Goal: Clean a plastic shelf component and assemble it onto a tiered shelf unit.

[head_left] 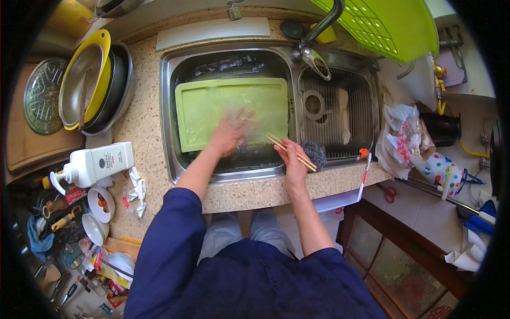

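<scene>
The left hand [229, 133] lay flat and spread on the green cutting board [212, 109], fingers splayed wide and blurred, palm pressed to the board's lower right part and gripping nothing. The board rested inside the left basin of the steel sink [170, 106], its long axis running left to right across the basin, with most of its surface stretching away to the left of and beyond the palm. Its far edge sat close under the dark back wall of the basin.

The right hand [293, 159] was closed around a pair of wooden chopsticks [291, 152], fingers curled tight on their middle. The chopsticks lay together with their long axis slanting: one end pointed up and left toward the left hand, stopping just short of it, the other end pointed down and right past the knuckles. Just beside that lower end, to the right of the fist, sat a dark scouring pad [317, 153] on the divider between the basins; whether the fingers touched it could not be told.

Beyond the right hand, the tap [319, 61] reached over the right basin, where a wire rack [340, 111] lay.
</scene>
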Available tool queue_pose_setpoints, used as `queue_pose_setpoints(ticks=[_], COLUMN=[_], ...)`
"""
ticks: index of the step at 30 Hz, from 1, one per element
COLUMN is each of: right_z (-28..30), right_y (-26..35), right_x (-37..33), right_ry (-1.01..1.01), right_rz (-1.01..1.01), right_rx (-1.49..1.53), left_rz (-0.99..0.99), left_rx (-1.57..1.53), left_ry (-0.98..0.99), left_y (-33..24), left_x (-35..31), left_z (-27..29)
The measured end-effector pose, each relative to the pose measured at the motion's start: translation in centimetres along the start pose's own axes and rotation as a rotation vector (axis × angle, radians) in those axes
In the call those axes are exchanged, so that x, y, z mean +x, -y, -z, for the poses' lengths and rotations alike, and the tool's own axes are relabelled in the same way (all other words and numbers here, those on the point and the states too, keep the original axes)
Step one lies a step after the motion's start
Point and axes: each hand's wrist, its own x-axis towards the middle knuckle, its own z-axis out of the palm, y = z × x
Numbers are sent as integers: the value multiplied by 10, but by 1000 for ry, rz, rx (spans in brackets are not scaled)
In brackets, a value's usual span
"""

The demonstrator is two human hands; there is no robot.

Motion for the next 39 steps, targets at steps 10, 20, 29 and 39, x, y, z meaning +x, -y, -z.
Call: queue_pose_setpoints(ticks=[10, 20, 29, 39], right_z=[-39, -51, -68, -46], right_y=[-7, 17, -1, -11], right_x=[34, -23, -40, 34], right_ry=[1, 172, 317, 548], right_rz=[-132, 396, 561, 727], right_rx=[282, -423, -678, -1429], left_rz=[833, 1142, 1091, 1134], left_rx=[-652, -1568, -2138, -306], left_ry=[-569, -659, -493, -659], left_y=[-71, -76, -73, -9], left_x=[54, 65, 1, -127], left_z=[-20, 6, 40, 132])
